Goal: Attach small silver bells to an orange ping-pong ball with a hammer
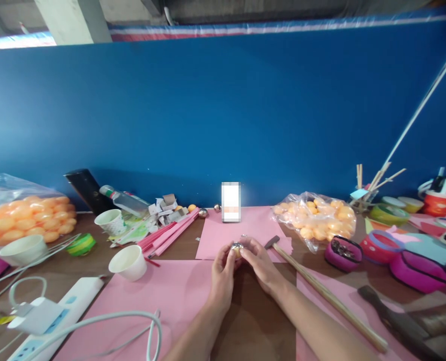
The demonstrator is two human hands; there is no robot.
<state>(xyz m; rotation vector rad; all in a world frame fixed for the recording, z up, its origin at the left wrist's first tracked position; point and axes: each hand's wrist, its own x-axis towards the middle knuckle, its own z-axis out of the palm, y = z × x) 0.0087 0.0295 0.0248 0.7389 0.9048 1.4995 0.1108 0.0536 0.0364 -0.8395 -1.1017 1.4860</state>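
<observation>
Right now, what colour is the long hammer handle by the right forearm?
The handle is tan, clearest in the head view.

L hand [223, 273], R hand [259, 263] & forearms [311, 318] are bare.

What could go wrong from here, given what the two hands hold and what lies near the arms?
The small shiny piece, held by the left hand and right hand, might slip. The right arm is close to the hammer and could knock it. The white cable loops near the left arm and might snag.
</observation>
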